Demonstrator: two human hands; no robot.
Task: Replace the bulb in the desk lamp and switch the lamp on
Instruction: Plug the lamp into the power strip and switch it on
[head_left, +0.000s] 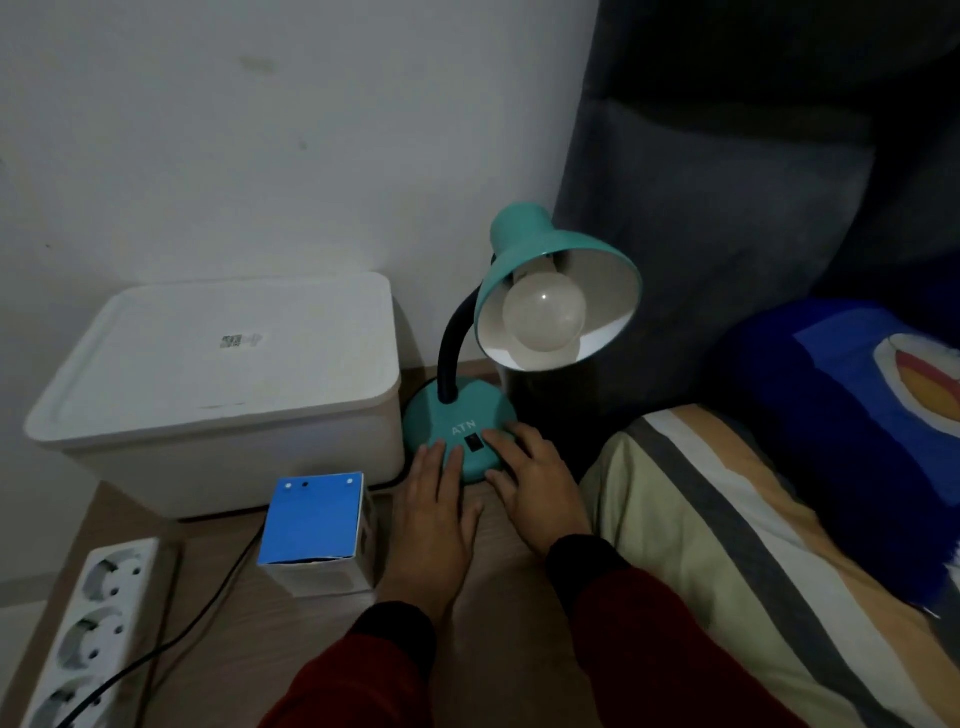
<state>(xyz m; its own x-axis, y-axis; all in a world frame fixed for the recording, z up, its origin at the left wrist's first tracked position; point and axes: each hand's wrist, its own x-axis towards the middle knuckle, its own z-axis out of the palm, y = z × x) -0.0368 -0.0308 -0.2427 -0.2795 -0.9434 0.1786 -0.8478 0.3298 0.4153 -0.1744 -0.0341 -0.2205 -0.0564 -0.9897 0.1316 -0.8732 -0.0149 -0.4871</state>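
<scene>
A teal desk lamp (460, 413) stands on a wooden bedside table (498, 582). Its shade (511, 234) tilts toward me, and a white round bulb (543, 317) sits unlit in the socket. A black rocker switch (473, 442) is set in the front of the round base. My left hand (434, 519) lies flat, fingers spread, with its fingertips on the base just left of the switch. My right hand (535, 478) rests flat on the base's right side, its fingers beside the switch. Neither hand holds anything. A blue-and-white bulb box (317, 530) stands left of my left hand.
A white lidded plastic bin (223, 384) fills the back left of the table. A white power strip (88, 629) with a black cord (208, 608) lies at the front left. A bed with a striped blanket (727, 545) and a blue pillow (857, 415) borders the right.
</scene>
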